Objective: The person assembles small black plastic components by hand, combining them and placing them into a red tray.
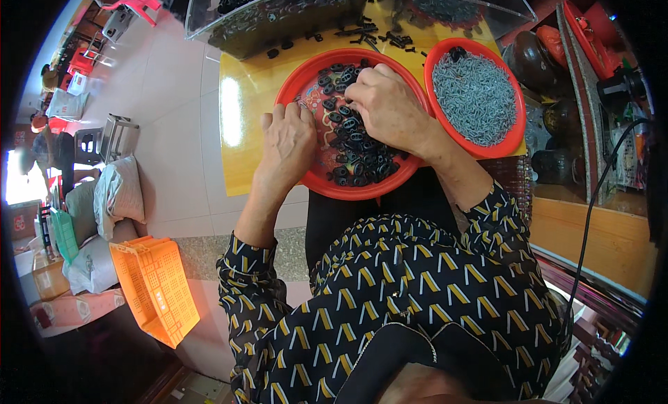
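Black blouse [390, 293], yellow-white chevron print.

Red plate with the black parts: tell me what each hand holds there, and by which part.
Left hand rests on the red plate rim, gripping nothing visible. Right hand fingertips sit among the black parts; whether they pinch one cannot be told.

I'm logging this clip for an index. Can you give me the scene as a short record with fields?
setting: yellow table on a pale tiled floor
left hand: rests on the rim of the red plate
right hand: fingers down among the small black parts on that plate
beside it: red bowl of small grey parts
behind: clear bins of dark parts
floor left: orange crate
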Available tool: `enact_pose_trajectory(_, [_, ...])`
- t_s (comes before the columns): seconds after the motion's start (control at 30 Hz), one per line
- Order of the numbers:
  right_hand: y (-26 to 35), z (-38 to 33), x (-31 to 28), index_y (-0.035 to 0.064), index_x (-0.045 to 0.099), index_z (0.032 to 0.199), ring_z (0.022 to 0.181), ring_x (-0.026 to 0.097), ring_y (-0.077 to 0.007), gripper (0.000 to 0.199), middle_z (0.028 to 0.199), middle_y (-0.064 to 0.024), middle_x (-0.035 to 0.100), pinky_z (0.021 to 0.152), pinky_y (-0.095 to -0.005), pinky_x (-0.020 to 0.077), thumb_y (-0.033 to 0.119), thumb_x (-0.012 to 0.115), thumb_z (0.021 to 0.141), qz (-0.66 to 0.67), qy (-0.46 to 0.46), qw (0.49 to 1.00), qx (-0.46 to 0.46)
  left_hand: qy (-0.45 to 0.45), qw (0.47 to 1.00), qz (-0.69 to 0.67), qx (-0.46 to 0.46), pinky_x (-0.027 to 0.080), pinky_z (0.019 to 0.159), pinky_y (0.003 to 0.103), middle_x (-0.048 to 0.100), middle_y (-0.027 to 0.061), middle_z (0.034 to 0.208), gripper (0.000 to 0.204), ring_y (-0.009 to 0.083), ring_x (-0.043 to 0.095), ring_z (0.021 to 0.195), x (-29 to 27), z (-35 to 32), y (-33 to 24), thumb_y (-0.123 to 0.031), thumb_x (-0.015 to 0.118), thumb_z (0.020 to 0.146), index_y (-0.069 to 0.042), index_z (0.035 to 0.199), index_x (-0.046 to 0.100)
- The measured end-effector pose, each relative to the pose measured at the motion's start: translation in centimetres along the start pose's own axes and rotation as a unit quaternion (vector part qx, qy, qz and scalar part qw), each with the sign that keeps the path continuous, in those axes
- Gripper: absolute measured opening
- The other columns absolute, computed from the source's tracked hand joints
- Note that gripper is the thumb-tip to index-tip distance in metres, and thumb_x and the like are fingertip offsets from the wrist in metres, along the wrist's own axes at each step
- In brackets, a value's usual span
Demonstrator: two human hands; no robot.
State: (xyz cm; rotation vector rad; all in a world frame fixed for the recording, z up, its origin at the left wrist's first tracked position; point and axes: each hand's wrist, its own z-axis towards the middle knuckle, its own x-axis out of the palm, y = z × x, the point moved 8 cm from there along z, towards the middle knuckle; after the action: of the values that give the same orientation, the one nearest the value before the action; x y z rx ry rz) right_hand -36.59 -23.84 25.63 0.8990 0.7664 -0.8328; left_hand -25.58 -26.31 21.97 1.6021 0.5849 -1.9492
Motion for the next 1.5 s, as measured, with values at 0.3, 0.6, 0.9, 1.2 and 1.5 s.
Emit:
enact_pose_trajectory(0.3, [2.3, -1.9, 0.3, 0.0059, 0.057, 0.073, 0.077, 0.047, -0.0234, 0.006, 0.073, -0.0059, 0.048, 0.067, -0.0341, 0.0378, 0.004, 0.055, 0.067, -0.007, 0.039, 0.998, -0.039, -0.022, 0.998, -0.041, -0.034, 0.034, 0.071, 0.039, 0.051, 0.0116, 0.076, 0.022, 0.0295, 0.049, 0.078, -0.2, -0.6, 0.4, -0.009, 0.062, 0.062, -0.005, 0.080, 0.050])
enact_pose_trajectory(0.6, [3.1, -1.5, 0.9, 0.0044, 0.057, 0.078, 0.081, 0.047, -0.0231, 0.012, 0.081, -0.0084, 0.049, 0.069, -0.0328, 0.0383, 0.005, 0.050, 0.069, -0.072, 0.020, 0.996, -0.058, -0.073, 0.992, -0.094, -0.043, 0.034, 0.069, 0.040, 0.052, 0.0122, 0.075, 0.022, 0.0299, 0.050, 0.076, -1.0, -1.0, 0.7, -0.010, 0.066, 0.058, -0.006, 0.075, 0.052])
enact_pose_trajectory(0.9, [1.6, -1.7, -0.2, 0.0049, 0.058, 0.075, 0.081, 0.048, -0.0256, 0.011, 0.079, -0.0096, 0.051, 0.068, -0.0355, 0.0401, 0.009, 0.050, 0.070, -0.089, -0.003, 0.996, -0.029, -0.118, 0.983, -0.136, -0.033, 0.033, 0.069, 0.038, 0.052, 0.0103, 0.075, 0.019, 0.0278, 0.050, 0.075, -1.4, -1.6, 0.8, -0.004, 0.061, 0.057, -0.006, 0.073, 0.051])
enact_pose_trajectory(1.2, [4.2, -3.5, 0.8, 0.0055, 0.059, 0.074, 0.080, 0.048, -0.0252, 0.010, 0.077, -0.0089, 0.049, 0.070, -0.0353, 0.0410, 0.007, 0.051, 0.068, 0.027, 0.106, 0.990, -0.088, -0.193, 0.959, -0.201, -0.046, 0.033, 0.069, 0.036, 0.053, 0.0086, 0.077, 0.016, 0.0265, 0.050, 0.074, -2.4, -2.9, 1.7, 0.003, 0.055, 0.063, -0.006, 0.076, 0.053])
enact_pose_trajectory(1.5, [5.0, -5.4, 0.9, 0.0059, 0.059, 0.070, 0.080, 0.047, -0.0239, 0.009, 0.076, -0.0079, 0.048, 0.067, -0.0332, 0.0382, 0.008, 0.051, 0.068, 0.054, 0.157, 0.981, -0.101, -0.214, 0.939, -0.260, -0.069, 0.034, 0.068, 0.035, 0.054, 0.0065, 0.076, 0.014, 0.0238, 0.051, 0.075, -2.5, -3.8, 2.2, 0.002, 0.059, 0.064, -0.006, 0.074, 0.052])
